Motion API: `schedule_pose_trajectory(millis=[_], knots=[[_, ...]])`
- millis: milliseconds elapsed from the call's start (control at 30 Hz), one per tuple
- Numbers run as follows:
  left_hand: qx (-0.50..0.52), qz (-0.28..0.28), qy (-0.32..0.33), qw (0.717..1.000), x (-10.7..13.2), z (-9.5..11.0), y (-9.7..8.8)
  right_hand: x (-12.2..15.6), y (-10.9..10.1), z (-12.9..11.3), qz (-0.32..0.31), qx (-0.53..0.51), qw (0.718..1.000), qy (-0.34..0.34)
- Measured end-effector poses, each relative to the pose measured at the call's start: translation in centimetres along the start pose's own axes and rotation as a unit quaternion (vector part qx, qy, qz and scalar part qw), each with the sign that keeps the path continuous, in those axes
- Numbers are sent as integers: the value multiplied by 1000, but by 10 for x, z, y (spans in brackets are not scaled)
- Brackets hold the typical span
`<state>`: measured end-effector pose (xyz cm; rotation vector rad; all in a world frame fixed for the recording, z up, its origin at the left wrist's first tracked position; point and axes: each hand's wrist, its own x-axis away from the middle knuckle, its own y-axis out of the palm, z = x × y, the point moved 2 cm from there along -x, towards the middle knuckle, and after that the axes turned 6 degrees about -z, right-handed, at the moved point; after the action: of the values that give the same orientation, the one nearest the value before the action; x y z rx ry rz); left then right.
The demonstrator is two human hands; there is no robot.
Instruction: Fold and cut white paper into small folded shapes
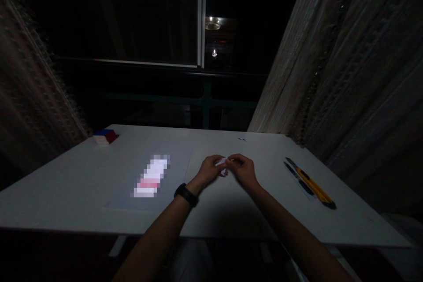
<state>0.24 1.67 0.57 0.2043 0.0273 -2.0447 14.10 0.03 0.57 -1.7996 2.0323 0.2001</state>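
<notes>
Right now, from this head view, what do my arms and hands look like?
Both your left hand and right hand are ungloved, and no sleeves show on the forearms. A black wristband, perhaps a watch or tracker, circles the left wrist; nothing is visible on the right wrist.

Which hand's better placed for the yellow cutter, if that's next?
Right hand, likely: the yellow cutter lies to its right, nearer it, while the left hand would have to reach across. Both hold a small white piece.
</notes>
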Motion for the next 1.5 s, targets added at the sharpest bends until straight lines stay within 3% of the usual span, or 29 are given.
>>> schedule_pose_trajectory(millis=[167,300,467,700,800,1100,1300,1500], knots=[[18,59,-19,998,-3,-6,-5,0,-3,-2,28,9,1000,-1],[35,78,-11,996,-4,-6,-6,1,-3,-6,48,49,995,-66],[43,90,-8,995,-2,-2,-4,7,0,-12,28,112,987,-116],[-41,102,-2,994,-4,-5,-8,9,1,-19,6,197,965,-174],[-11,100,3,995,-3,-4,-8,8,0,-21,-16,195,960,-199],[83,63,-17,994,1,5,-3,10,-2,-16,14,183,976,-117],[170,31,-63,983,5,7,-2,12,0,-14,45,215,969,-109],[189,41,-65,979,6,8,-3,16,3,-17,69,226,962,-141]])
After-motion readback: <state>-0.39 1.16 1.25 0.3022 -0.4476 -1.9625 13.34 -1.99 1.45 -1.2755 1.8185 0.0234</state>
